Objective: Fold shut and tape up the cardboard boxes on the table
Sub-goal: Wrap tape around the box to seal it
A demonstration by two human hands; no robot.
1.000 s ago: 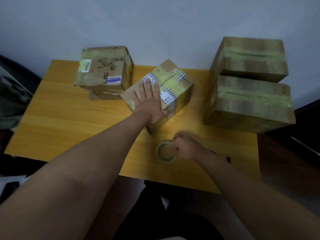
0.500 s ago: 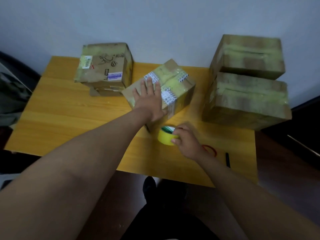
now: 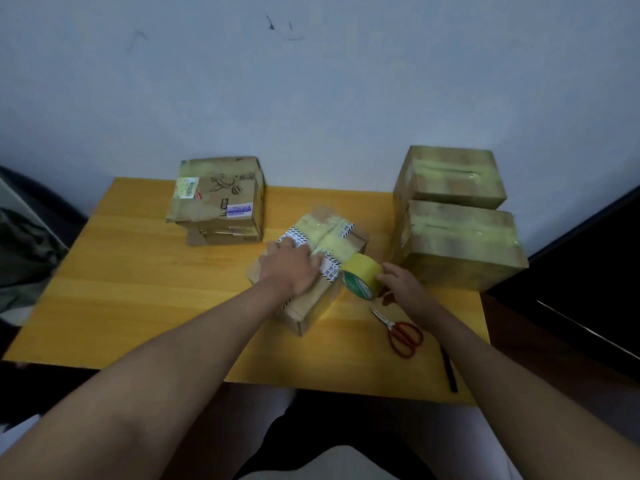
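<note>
— Where's everything?

— My left hand (image 3: 292, 268) presses flat, fingers straight, on the small box (image 3: 311, 265) mid-table; right hand (image 3: 401, 285) grips the yellow tape roll (image 3: 362, 276) against its edge.

— Risk?

— The box sliding; tape wrinkling.

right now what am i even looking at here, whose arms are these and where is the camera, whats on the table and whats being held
There is no machine here: these are a person's two bare arms, seen from a camera worn on their head that looks forward and down.

The left hand presses flat on the small cardboard box in the middle of the yellow wooden table. The right hand holds a roll of yellow tape, its fingers curled round it, right at the box's edge.

Also on the table: red-handled scissors, a dark pen-like stick near the front edge, a printed box on a flatter one at the back left, and two taped boxes stacked on the right.
</note>
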